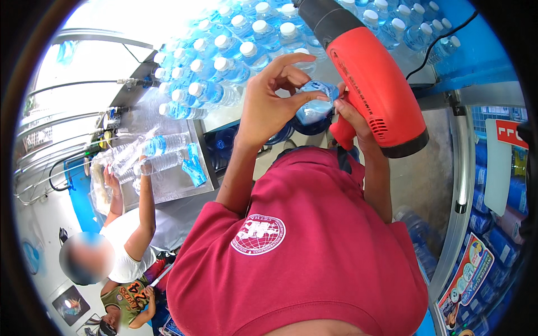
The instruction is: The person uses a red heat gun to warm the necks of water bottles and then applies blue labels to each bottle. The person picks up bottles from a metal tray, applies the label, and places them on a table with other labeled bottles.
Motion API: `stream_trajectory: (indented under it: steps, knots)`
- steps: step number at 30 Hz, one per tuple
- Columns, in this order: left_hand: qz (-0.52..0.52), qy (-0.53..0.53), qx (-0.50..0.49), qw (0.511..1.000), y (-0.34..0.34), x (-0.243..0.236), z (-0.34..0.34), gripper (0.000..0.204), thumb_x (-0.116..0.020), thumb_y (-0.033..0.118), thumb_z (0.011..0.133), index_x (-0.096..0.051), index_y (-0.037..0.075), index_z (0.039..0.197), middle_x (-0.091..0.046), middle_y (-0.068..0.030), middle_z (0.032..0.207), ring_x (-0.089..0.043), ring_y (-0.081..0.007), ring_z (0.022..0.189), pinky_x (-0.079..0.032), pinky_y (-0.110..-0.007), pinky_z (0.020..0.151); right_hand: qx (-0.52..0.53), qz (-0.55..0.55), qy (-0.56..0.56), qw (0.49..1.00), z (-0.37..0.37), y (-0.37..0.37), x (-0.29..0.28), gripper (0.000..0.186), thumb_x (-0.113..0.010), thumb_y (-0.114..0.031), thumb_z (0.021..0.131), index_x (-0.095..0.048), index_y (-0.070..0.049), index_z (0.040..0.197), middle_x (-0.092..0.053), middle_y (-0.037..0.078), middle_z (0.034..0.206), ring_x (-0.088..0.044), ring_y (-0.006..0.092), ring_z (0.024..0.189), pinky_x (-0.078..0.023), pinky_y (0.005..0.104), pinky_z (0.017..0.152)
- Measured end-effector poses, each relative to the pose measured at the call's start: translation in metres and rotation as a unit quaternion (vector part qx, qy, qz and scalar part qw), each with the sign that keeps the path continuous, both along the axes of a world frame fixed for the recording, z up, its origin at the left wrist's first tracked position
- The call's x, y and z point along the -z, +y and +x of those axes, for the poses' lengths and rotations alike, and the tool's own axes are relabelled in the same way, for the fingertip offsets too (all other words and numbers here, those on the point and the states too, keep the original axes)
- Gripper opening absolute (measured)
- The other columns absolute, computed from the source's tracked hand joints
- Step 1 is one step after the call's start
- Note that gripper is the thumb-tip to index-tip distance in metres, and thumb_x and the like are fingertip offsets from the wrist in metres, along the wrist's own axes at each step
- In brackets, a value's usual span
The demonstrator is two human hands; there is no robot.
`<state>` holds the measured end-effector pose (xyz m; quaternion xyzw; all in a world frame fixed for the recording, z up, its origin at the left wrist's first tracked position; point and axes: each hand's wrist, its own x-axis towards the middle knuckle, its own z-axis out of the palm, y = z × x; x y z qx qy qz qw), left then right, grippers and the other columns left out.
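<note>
My left hand (pixel 272 101) is closed, thumb and fingers pinching a small clear bottle with a blue label (pixel 316 106) in front of my chest. Beside it, my right hand (pixel 356 117) wraps round the handle of a red and black heat gun (pixel 375 78), and its thumb reaches to the bottle's edge. The gun's black nozzle points up and away, over the bottles on the table. Its body hides part of my right hand and wrist. The handle's lower end shows below my fingers.
Many upright water bottles with white caps (pixel 246 53) crowd the table ahead. At left, a co-worker's arms (pixel 147 201) reach over a metal table (pixel 196 162) with clear bottles and blue labels (pixel 193 165). Another person (pixel 131 302) is lower left. A black cord (pixel 443 42) runs at upper right.
</note>
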<state>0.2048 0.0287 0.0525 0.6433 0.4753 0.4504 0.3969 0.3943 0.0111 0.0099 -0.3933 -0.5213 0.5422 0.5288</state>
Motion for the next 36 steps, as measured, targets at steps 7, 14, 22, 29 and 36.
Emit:
stream_trajectory:
  steps: [7, 14, 22, 29, 36]
  knots:
    - [-0.058, -0.096, 0.038, 0.993, 0.003, 0.004, -0.030, 0.042, -0.074, -0.006, 0.081, -0.064, 0.003, 0.121, -0.065, -0.0014, 0.091, -0.062, -0.0061, 0.083, -0.052, -0.023, 0.075, -0.011, -0.088, 0.110, 0.990, -0.009, 0.019, -0.001, 0.027, -0.069, 0.000, 0.083, -0.058, -0.005, 0.107, -0.061, 0.006, 0.101, -0.060, 0.0133, 0.083, -0.051, 0.0297, 0.072]
    - [0.057, 0.193, -0.136, 0.970, 0.027, 0.016, -0.025, 0.027, -0.067, 0.003, 0.085, -0.061, 0.000, 0.111, -0.069, -0.0086, 0.084, -0.068, -0.0143, 0.072, -0.053, -0.028, 0.065, 0.028, -0.109, 0.171, 0.979, -0.036, 0.051, 0.005, 0.024, -0.072, -0.002, 0.084, -0.062, -0.005, 0.105, -0.064, 0.004, 0.097, -0.062, 0.0131, 0.080, -0.054, 0.0302, 0.069]
    - [0.067, 0.302, -0.137, 0.941, 0.057, 0.026, -0.028, 0.016, -0.064, 0.012, 0.081, -0.057, 0.004, 0.093, -0.067, -0.0143, 0.071, -0.067, -0.0347, 0.068, -0.051, -0.043, 0.062, 0.130, -0.136, 0.147, 0.971, -0.055, 0.062, 0.021, 0.028, -0.077, -0.009, 0.081, -0.064, -0.005, 0.105, -0.066, 0.004, 0.093, -0.064, 0.0135, 0.081, -0.055, 0.0315, 0.065]
    - [0.094, 0.388, -0.102, 0.911, 0.077, 0.027, -0.027, 0.019, -0.069, 0.016, 0.079, -0.059, 0.007, 0.092, -0.068, -0.0104, 0.077, -0.068, -0.0314, 0.077, -0.051, -0.042, 0.067, 0.177, -0.099, 0.114, 0.973, -0.052, 0.075, 0.035, 0.026, -0.077, -0.010, 0.082, -0.065, -0.004, 0.104, -0.067, 0.005, 0.095, -0.063, 0.0133, 0.081, -0.054, 0.0322, 0.069]
    - [0.086, 0.452, -0.035, 0.887, 0.087, 0.027, -0.028, 0.019, -0.068, 0.015, 0.081, -0.061, 0.008, 0.098, -0.069, -0.0093, 0.082, -0.067, -0.0330, 0.080, -0.052, -0.043, 0.070, 0.191, -0.057, 0.070, 0.977, -0.051, 0.075, 0.049, 0.023, -0.074, -0.009, 0.085, -0.065, -0.004, 0.106, -0.066, 0.004, 0.094, -0.061, 0.0113, 0.079, -0.051, 0.0290, 0.069]
